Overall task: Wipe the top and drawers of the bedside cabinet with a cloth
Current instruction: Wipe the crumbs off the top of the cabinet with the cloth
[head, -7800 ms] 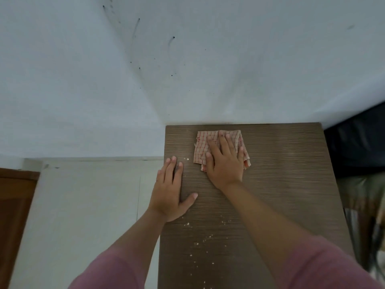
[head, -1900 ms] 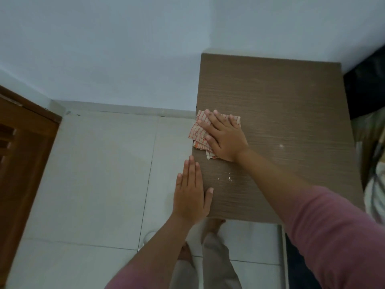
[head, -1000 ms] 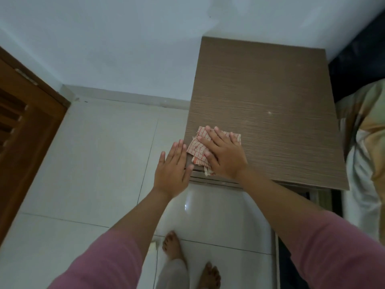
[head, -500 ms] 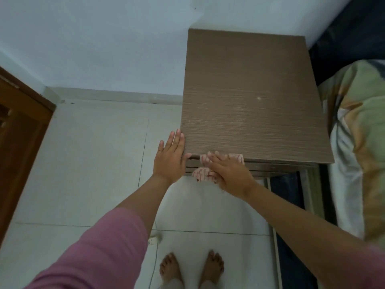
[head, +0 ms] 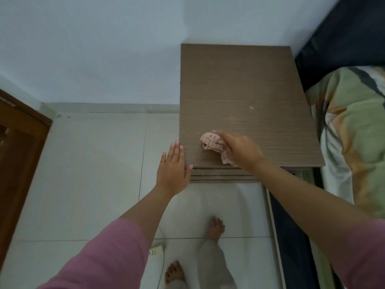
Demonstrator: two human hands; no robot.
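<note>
White wall [head: 93, 49] behind, pale tiled floor [head: 93, 163] below. At the right, a bed [head: 354, 132] with dark headboard and patterned green, orange and white bedding, just beside the cabinet. At the left edge, a brown wooden door [head: 18, 153]. Brown wood-grain cabinet [head: 239, 90] in the corner, back edge against the wall, top seen from above; drawer fronts showing as thin stacked strips under the front edge. One pale speck on the top right of centre.

Two arms in pink sleeves reaching in from below. Bare feet and light trousers on the floor before the cabinet; near the left foot a thin white cord and a small label, lettering too small to be sure of.

Right hand [head: 241, 151] over the front part of the top, fingers curled shut round a bunched pink checked cloth [head: 212, 142]. Cloth sticking out to the left of the hand and hanging toward the front edge; touching the wood or lifted just clear, cannot tell.

Left hand [head: 173, 170] flat and spread, fingers straight and together, holding nothing, at the cabinet's front left corner, thumb against the front edge, fingertips along the left side.
</note>
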